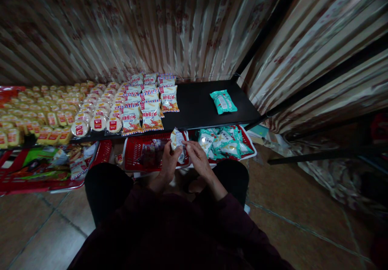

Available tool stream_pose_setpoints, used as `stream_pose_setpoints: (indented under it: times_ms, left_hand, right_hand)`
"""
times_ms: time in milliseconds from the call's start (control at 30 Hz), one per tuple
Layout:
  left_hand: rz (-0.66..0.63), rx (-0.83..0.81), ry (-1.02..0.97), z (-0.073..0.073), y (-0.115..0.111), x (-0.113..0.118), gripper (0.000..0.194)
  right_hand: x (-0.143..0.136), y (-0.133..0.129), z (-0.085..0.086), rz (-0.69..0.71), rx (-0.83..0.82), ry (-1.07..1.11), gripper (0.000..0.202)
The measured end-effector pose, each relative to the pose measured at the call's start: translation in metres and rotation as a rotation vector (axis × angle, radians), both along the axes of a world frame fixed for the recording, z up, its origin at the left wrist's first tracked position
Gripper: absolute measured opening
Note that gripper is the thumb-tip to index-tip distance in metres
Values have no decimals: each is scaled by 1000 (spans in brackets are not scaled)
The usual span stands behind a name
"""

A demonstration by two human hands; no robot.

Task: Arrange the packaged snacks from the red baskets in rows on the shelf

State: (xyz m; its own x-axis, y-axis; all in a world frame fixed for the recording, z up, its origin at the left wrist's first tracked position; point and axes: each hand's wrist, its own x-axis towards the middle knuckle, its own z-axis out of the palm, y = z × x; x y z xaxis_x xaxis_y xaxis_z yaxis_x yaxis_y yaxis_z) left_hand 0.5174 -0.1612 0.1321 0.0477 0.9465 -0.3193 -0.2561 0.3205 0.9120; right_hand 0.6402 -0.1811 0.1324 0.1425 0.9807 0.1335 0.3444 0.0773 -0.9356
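In front of my knees, a small snack bag [177, 140], pale with grey-blue printing, is held upright. My left hand [169, 159] is closed around its lower left side, with the thumb across its front. From the right, my right hand [197, 157] is closed with its fingertips at the bag's edge. Behind the hands is a red basket [130, 152] holding snack bags in red and white wrappers. Just right of my right hand, another red basket [250, 140] is heaped with teal snack bags [226, 142].
A black shelf [194, 104] carries rows of white-and-orange snack bags [151, 114], round wrapped cakes [98, 122], yellow wrapped cakes [53, 118] and one teal bag [223, 102] lying alone. At left sits a red basket [104, 152] of mixed snacks. Black metal bars [327, 155] cross the right side.
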Motion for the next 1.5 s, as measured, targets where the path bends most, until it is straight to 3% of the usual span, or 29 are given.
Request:
stream_pose_setpoints:
  times_ms: [167, 300, 400, 600, 767, 1000, 1133, 1233, 1500]
  left_hand:
    - [-30, -66, -60, 0, 1, -5, 59]
    - [-165, -124, -113, 0, -3, -12, 61]
    - [-260, -154, -125, -2, -5, -17, 56]
    - [-385, -153, -59, -8, -5, -26, 56]
    - [-439, -114, -10, -10, -5, -33, 53]
    - [-455, -253, -192, 1, -8, -36, 55]
    - [-432, -296, -333, 4, -7, -39, 57]
    - [-372, -291, -399, 0, -4, -39, 54]
    - [-306, -264, -463, -4, 4, -34, 61]
  right_hand:
    - [3, 12, -10, -53, -58, -2, 36]
    - [12, 28, -14, -144, 3, -66, 34]
    - [19, 38, -9, -76, 51, -69, 33]
    - [25, 46, 3, 156, -212, 166, 30]
    - [22, 47, 1, 84, -223, 127, 30]
    - [15, 51, -5, -21, -153, 3, 30]
    - [17, 48, -2, -66, 41, -148, 27]
    - [18, 36, 2, -100, 143, -227, 25]
    - [5, 2, -2, -28, 188, -301, 21]
